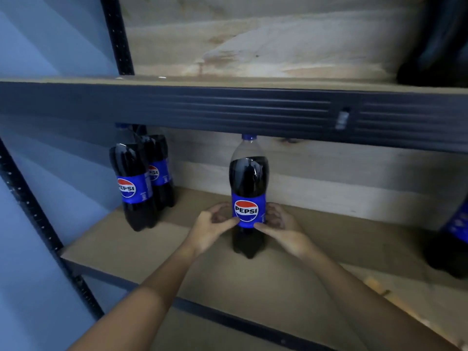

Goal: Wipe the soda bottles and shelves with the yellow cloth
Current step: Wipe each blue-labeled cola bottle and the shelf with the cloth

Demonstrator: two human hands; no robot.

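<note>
Here — wooden shelf [157,252] (blue wall [50,46] left) | both hands grip bottle [248,178]

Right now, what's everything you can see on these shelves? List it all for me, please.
Held Pepsi bottle: one, dark cola, blue label and cap, upright mid-shelf.
Pepsi bottles at left: two, same colours, standing close together at the shelf's left end.
Bottle at right edge: one, partly cut off.
Wooden shelf: tan board, dark metal frame.
Upper shelf: pale wood; a dark object at its right end, unclear.
Yellow cloth: not visible.
Left hand: grips the bottle's label.
Right hand: grips the label opposite.
</note>
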